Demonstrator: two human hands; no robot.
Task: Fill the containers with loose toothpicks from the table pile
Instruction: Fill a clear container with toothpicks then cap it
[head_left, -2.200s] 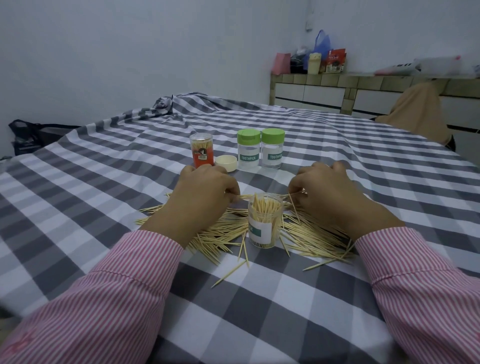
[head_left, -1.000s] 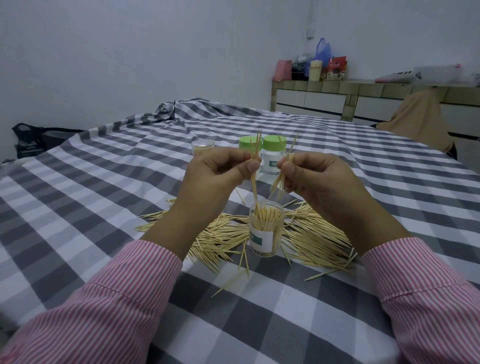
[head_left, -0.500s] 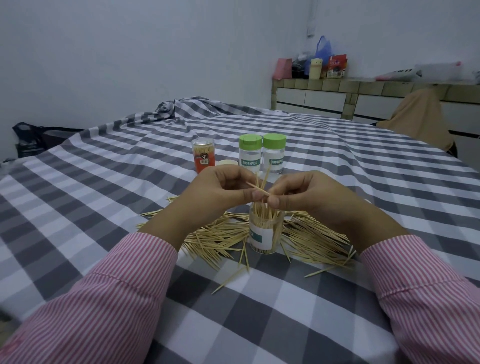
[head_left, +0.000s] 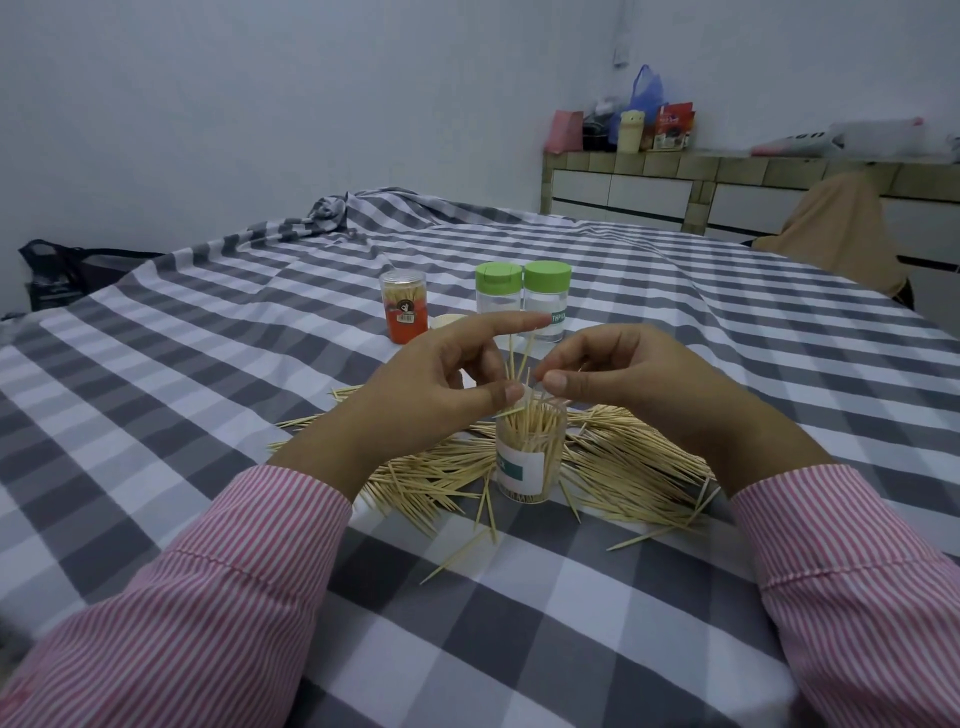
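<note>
A table draped in a grey-and-white checked cloth (head_left: 675, 332) carries all the work items. A wide, loose pile of pale wooden toothpicks (head_left: 623, 467) lies on the near part of the cloth and spreads to both sides of a clear plastic open-topped container with a white-and-green label (head_left: 527, 467), which stands upright in the middle of the pile and is already densely packed. Further back stand two clear containers with green caps (head_left: 522, 291), side by side and apparently empty, and to their left a clear tube with an orange label (head_left: 404, 312), with a small cream lid (head_left: 449, 320) just beside it. The left hand (head_left: 441, 384) and the right hand (head_left: 618, 374) meet directly above the open container; each pinches a few upright toothpicks (head_left: 519, 364) between thumb and fingertips, the left index finger extended. The step in hand is judged to be insertion of a small bundle into the open mouth. The next move calls for aligning the sticks vertically, lowering the tips into the remaining gaps and releasing without tipping the container.
</note>
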